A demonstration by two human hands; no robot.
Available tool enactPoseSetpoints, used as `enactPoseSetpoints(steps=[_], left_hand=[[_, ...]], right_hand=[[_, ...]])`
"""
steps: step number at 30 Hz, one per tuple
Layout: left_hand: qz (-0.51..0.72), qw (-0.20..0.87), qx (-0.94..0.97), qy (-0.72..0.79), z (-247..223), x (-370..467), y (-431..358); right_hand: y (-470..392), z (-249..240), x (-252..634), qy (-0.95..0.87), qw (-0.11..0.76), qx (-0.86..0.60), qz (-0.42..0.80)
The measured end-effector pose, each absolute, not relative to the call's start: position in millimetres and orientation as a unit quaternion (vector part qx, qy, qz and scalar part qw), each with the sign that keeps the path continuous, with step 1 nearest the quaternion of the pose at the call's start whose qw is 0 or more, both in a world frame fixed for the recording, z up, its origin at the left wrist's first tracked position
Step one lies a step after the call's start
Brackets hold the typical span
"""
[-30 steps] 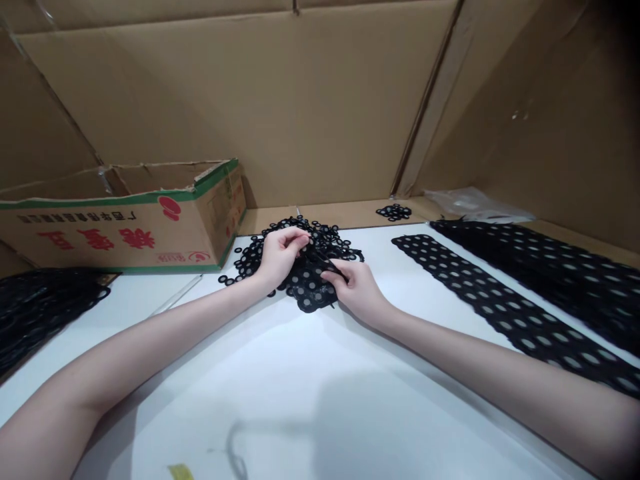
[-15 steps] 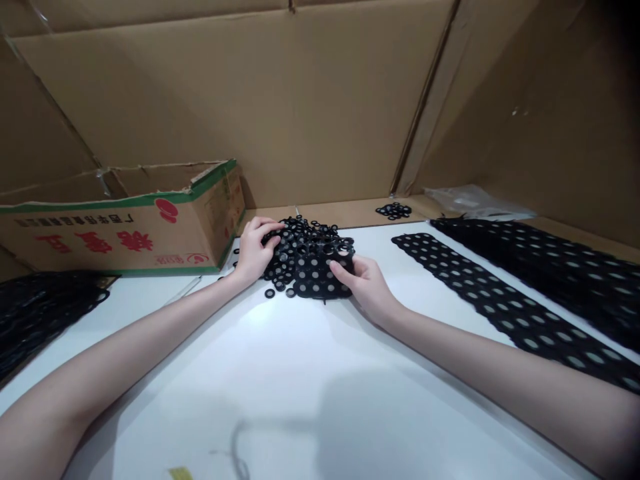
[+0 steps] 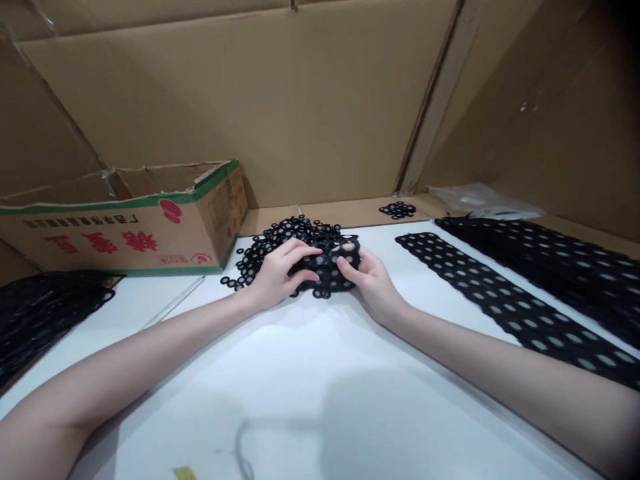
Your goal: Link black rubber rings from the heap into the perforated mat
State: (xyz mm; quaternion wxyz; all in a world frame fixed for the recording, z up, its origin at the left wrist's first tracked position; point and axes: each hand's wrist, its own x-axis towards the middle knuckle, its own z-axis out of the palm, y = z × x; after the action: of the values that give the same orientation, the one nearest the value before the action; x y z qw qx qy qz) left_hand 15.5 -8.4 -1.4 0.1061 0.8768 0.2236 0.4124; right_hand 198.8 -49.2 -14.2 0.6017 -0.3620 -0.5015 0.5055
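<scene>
My right hand (image 3: 375, 283) is closed on the right edge of a black sheet (image 3: 327, 267) with rows of round holes, its thumb across the front. The sheet is bent and raised from the table. My left hand (image 3: 280, 273) reaches to the sheet's left part; its thumb and index fingertips touch the front with a gap between them, and its other fingers are partly hidden. Behind and left of the sheet lies a heap of small black rings (image 3: 255, 252). Several rings hang or lie at the sheet's lower edge.
A cardboard box (image 3: 120, 237) with a green rim stands at the left. Black strips (image 3: 45, 313) are piled near it. Perforated black sheets (image 3: 500, 293) lie at the right, with a clear plastic bag (image 3: 485, 199) behind. A small ring pile (image 3: 398, 209) sits at the back; cardboard walls surround the white table (image 3: 280, 373).
My left hand has moved from the ring heap, right and nearer, onto the perforated sheet. The sheet is now more bent in my right hand, which has stayed at its edge.
</scene>
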Motion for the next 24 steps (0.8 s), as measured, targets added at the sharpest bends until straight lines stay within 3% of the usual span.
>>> enactPoseSetpoints(steps=[12,24], left_hand=[[0.435,0.14,0.855,0.247,1.0,18.4,-11.1],[0.452,0.244,0.805,0.298,-2.3,23.8,-8.4]], right_hand=[[-51.2,-13.3,198.4,-0.544,0.581,-0.377,0.474],[-51.6,-15.1,198.4,-0.61,0.561,-0.371,0.419]])
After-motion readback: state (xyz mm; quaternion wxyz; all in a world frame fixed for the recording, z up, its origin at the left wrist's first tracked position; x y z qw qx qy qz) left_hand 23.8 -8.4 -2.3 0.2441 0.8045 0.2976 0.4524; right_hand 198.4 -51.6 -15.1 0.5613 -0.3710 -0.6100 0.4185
